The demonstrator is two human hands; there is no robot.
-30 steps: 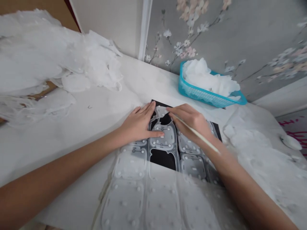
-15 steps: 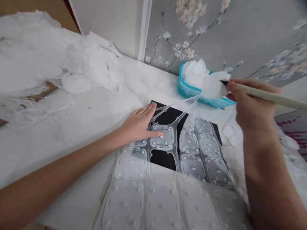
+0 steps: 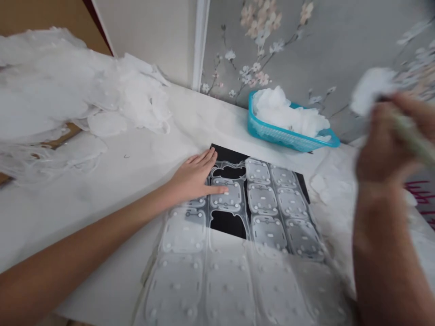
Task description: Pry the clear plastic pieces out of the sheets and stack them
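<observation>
A translucent sheet of rounded-square moulded pieces (image 3: pixel 227 280) lies on the table, partly over a black mat (image 3: pixel 228 224). Two cut-out openings in the sheet show black. My left hand (image 3: pixel 193 179) rests flat on the sheet's far left part, fingers stretched out and thumb across one piece. Up at the right, my right hand (image 3: pixel 390 140) is closed and smeared by motion. It grips a pale green stick-like tool (image 3: pixel 413 136) with a dark tip, together with one loose white translucent piece (image 3: pixel 372 90).
Beyond the sheet, a blue basket (image 3: pixel 282 136) holds white pieces (image 3: pixel 288 115) against a flowered grey wall (image 3: pixel 306 54). A large heap of white translucent scraps (image 3: pixel 84 90) covers the table's left back. More clear scraps (image 3: pixel 335 194) lie right of the sheet.
My right hand has moved right, away from the basket, carrying the white piece. The sheet's film, earlier stretched up toward that piece, now lies back down. My left hand stays in place.
</observation>
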